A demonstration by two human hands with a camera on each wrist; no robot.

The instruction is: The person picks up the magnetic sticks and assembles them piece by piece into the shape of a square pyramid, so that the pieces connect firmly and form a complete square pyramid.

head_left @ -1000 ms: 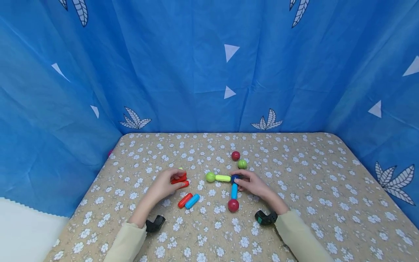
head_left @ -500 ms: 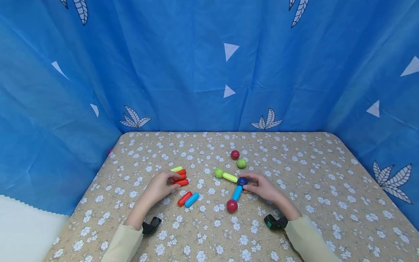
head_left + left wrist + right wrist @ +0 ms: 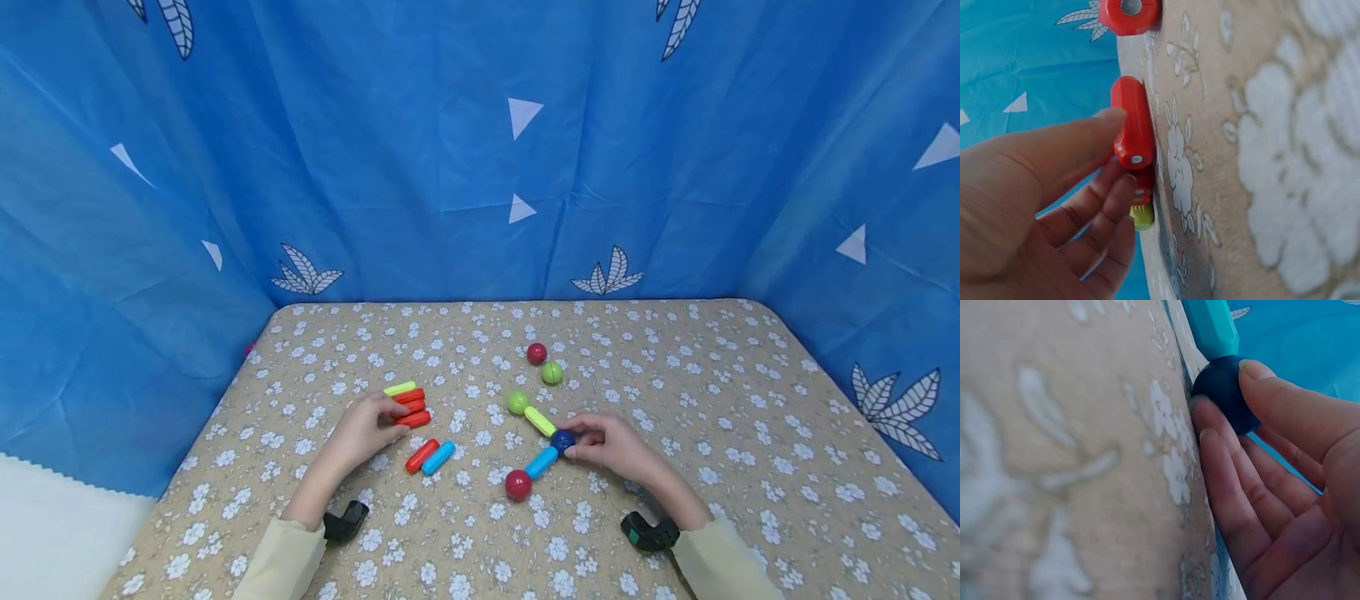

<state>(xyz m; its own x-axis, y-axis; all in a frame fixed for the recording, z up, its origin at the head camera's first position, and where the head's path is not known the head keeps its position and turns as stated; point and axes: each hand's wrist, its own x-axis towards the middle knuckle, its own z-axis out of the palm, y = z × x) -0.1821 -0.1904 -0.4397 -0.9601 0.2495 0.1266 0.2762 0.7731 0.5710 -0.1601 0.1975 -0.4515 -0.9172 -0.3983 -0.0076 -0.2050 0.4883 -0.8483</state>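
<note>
Thumb and fingers of my right hand (image 3: 611, 446) pinch a dark blue ball (image 3: 1225, 394) close over the cloth. From that ball a yellow-green magnetic stick (image 3: 540, 421) runs to a green ball (image 3: 518, 403), and a light blue stick (image 3: 542, 462) leads to a red ball (image 3: 517, 485), making a sideways V. My left hand (image 3: 367, 432) holds the ends of a row of red magnetic sticks (image 3: 413, 419). In the left wrist view its thumb lies on the nearest red stick (image 3: 1132, 122), with the other fingers curled beyond. A yellow-green stick (image 3: 400, 388) lies along the row's far side.
Nearer me lie a separate red stick (image 3: 422, 456) and a light blue stick (image 3: 438, 458), side by side. Behind the V are a loose red ball (image 3: 536, 353) and green ball (image 3: 552, 372). Blue curtains (image 3: 480, 150) enclose the flowered tabletop (image 3: 750, 400) at back and sides.
My right hand has drawn the blue ball rightward and toward me, and the joined sticks have swung from an L into a V. My left hand has shifted slightly left, uncovering more of the sticks.
</note>
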